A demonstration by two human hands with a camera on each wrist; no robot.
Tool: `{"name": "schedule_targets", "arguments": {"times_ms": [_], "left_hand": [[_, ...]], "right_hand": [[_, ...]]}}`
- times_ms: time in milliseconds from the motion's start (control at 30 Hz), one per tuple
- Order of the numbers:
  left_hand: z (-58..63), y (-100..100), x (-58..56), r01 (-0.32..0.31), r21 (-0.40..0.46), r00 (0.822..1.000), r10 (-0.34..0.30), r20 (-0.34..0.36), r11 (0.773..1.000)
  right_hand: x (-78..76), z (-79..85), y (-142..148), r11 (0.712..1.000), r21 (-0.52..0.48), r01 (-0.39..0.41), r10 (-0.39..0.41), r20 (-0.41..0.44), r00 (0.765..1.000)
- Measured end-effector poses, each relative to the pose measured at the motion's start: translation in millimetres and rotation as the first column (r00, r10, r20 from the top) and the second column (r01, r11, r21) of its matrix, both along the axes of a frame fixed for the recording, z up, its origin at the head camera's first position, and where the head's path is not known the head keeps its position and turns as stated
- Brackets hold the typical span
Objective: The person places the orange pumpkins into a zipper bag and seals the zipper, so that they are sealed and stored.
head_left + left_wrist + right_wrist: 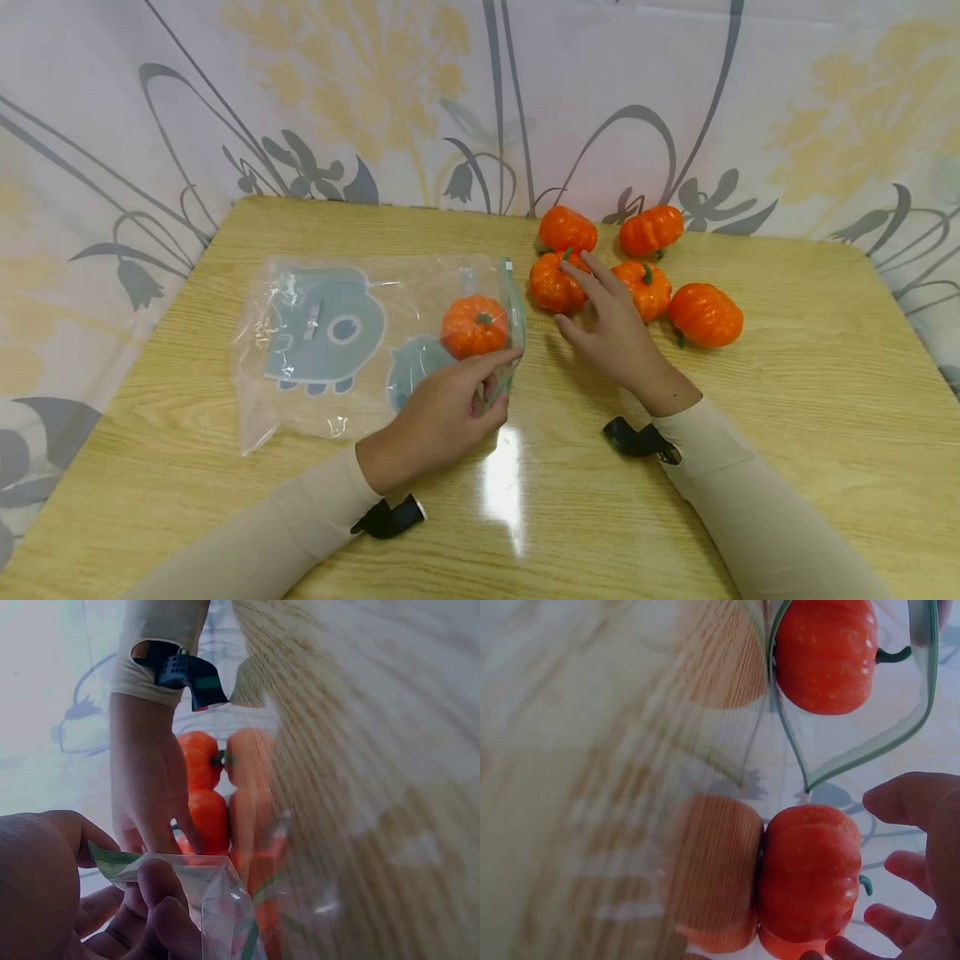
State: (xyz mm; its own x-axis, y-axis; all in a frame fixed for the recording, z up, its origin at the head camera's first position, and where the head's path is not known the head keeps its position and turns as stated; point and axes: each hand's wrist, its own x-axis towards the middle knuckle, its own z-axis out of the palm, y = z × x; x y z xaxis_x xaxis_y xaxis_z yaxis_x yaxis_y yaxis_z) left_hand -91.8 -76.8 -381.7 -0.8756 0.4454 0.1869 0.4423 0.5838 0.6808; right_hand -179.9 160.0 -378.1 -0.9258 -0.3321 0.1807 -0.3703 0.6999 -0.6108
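A clear zip bag (pixel 337 408) with blue-grey cartoon prints lies flat on the table. Its green-edged mouth (pixel 922 712) gapes toward the right. One small orange pumpkin (pixel 472 327) with a green stem sits inside, near that mouth. My left hand (pixel 446 412) pinches the bag's near edge at the opening between thumb and fingers. My right hand (pixel 618 342) reaches over a loose pumpkin (pixel 553 283) beside the bag, fingers spread. In the right wrist view these fingers stand apart from that pumpkin (pixel 810 874).
More orange pumpkins stand close by: one at the back (pixel 567 229), one at back right (pixel 651 231), one partly behind my right hand (pixel 647 290) and one farthest right (pixel 707 315). A patterned cloth (pixel 570 100) hangs behind the wooden table (pixel 795 400).
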Motion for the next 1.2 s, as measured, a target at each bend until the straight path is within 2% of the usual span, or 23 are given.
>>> {"name": "schedule_targets", "arguments": {"times_ms": [267, 833, 1200], "left_hand": [[-0.1, -0.7, -0.8, 0.006, 0.005, 1.000, -0.006, -0.003, 1.000], [-0.2, -0.6, -0.8, 0.010, 0.013, 1.000, -0.010, -0.004, 1.000], [0.1, -1.2, 0.5, 0.013, 0.001, 1.000, -0.013, -0.007, 1.000]], "right_hand": [[-2.4, -1.5, 1.0, 0.998, 0.050, -0.032, 0.030, 0.050, 0.998], [1.1, -2.4, -1.3, 0.998, 0.060, -0.019, 0.021, -0.017, 1.000], [2.3, -1.9, -3.2, 0.998, 0.056, -0.026, 0.024, 0.031, 0.999]]}}
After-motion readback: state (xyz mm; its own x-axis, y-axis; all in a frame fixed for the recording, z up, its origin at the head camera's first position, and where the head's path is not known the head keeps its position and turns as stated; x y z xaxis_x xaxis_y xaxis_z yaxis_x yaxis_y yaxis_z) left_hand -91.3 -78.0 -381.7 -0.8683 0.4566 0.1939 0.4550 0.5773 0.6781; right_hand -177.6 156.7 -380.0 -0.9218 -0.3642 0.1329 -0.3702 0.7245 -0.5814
